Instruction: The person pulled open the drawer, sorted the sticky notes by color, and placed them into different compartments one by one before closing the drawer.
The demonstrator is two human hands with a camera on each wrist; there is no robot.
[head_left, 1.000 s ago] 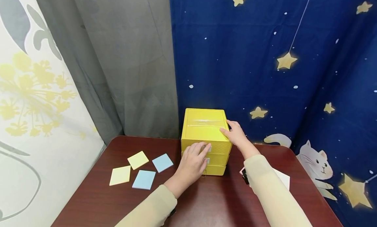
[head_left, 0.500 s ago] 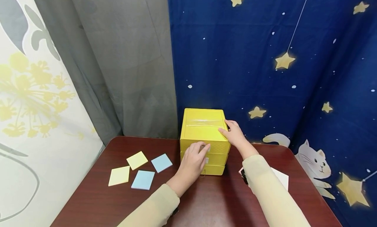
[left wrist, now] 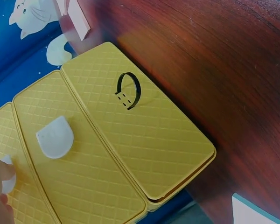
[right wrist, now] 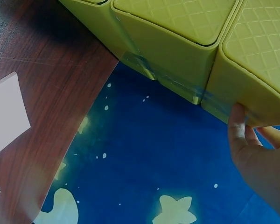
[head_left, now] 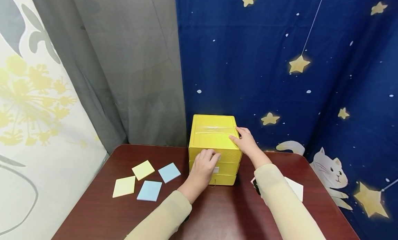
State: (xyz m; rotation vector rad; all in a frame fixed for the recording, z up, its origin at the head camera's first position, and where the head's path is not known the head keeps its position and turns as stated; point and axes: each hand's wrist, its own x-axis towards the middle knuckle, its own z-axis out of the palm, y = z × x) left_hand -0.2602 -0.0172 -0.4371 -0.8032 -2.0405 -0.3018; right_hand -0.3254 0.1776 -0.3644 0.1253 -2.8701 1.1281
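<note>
A yellow drawer box [head_left: 214, 124] with three stacked drawers stands at the back of the table. My left hand [head_left: 201, 169] is at its front, thumb and fingers pinching the white tab [left wrist: 9, 185] of the top drawer; the fingers partly cover this tab. My right hand [head_left: 247, 143] rests on the box's upper right edge, thumb on top and fingers along the side. On the middle drawer is another white tab [left wrist: 56, 137], and a thin black loop [left wrist: 139, 89] hangs from the bottom drawer. All drawers look closed.
Left of the box lie two yellow sticky-note pads [head_left: 143, 169] and two blue ones [head_left: 149, 191]. A white pad [head_left: 296, 188] shows beside the right sleeve, which partly hides it. Curtains hang behind the dark red table [head_left: 217, 219].
My left forearm has swung slightly right and the left fingers have drawn in at the top tab. My right hand stays on the box edge. The head view has shifted a little.
</note>
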